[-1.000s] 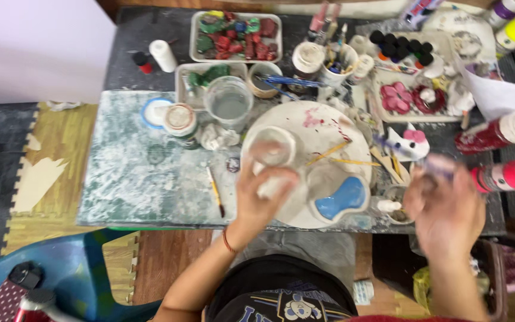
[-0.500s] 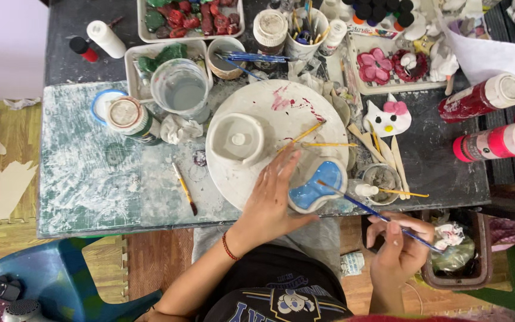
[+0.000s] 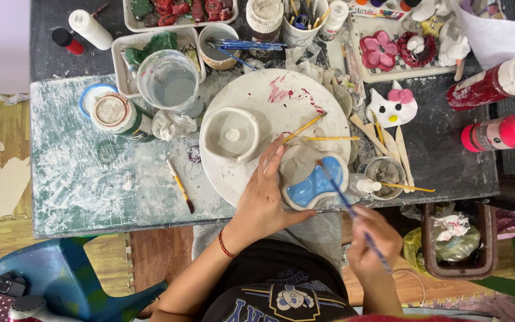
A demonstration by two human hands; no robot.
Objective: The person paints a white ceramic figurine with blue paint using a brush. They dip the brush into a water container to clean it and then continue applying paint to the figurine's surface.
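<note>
Looking down from the head view, the blue-glazed clay piece (image 3: 317,182) lies on the near right edge of the round white board (image 3: 269,113), at the front edge of the desk (image 3: 84,179). The left hand (image 3: 263,200) rests just to the left of it, fingers spread flat on the board and the thumb side touching the rim of the piece; it steadies the piece and does not close around it. The right hand (image 3: 372,241) is below and to the right, off the desk edge, with the fingers closed on a thin blue paintbrush (image 3: 348,207). The long axis of the brush runs up and to the left, and its tip comes to the upper right edge of the piece. So the piece lies up-left from the right hand, and the left hand is the nearer one.

Two red squeeze bottles (image 3: 496,83) with white caps lie on their sides at the right of the desk, caps pointing right; the labels are too small to read. A white bottle (image 3: 89,28) lies tilted at the far left. A jar with a pale lid (image 3: 111,112) stands beside a clear cup of cloudy water (image 3: 171,83). A white cat-face figure with a pink bow (image 3: 393,108) lies right of the board
</note>
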